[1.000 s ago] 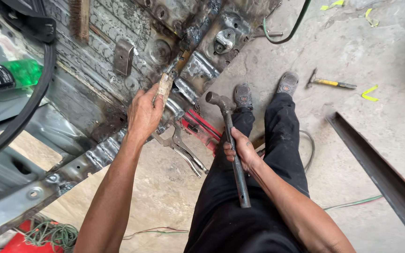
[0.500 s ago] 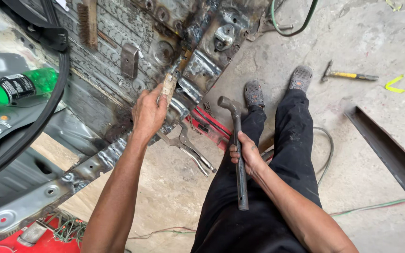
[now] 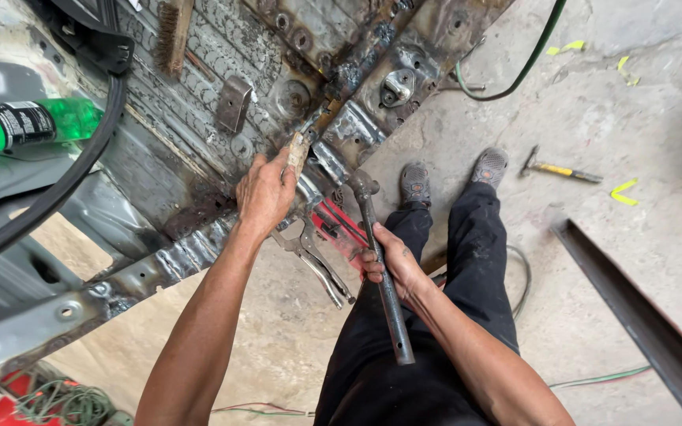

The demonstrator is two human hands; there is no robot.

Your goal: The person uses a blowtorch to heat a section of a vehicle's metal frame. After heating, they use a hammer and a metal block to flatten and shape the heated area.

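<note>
Head view, left hand: the left hand (image 3: 266,192) has its grip clamped on a chisel (image 3: 300,150), whose tip rests against the rusted metal panel (image 3: 199,79) at a blackened seam.
Head view, right hand: the right hand (image 3: 388,264) is wrapped tight on the handle of a hammer (image 3: 379,260), the head near the panel's edge, just beside the chisel but apart from it.
Nearby: locking pliers (image 3: 317,260) hang clamped on the panel's lower edge; a second hammer (image 3: 558,168) lies on the concrete floor (image 3: 633,102), well apart; a green bottle (image 3: 21,122) lies at the left.
Risk: a glancing blow could catch the left knuckles, since they sit close under the chisel's struck end; the chisel may also skid off the flaky rust.
Hard to make out: the chisel's tip is lost in the dark seam; the pliers' jaws are partly hidden behind the left wrist; the steel bar (image 3: 641,323) at the right is cut off by the frame.
</note>
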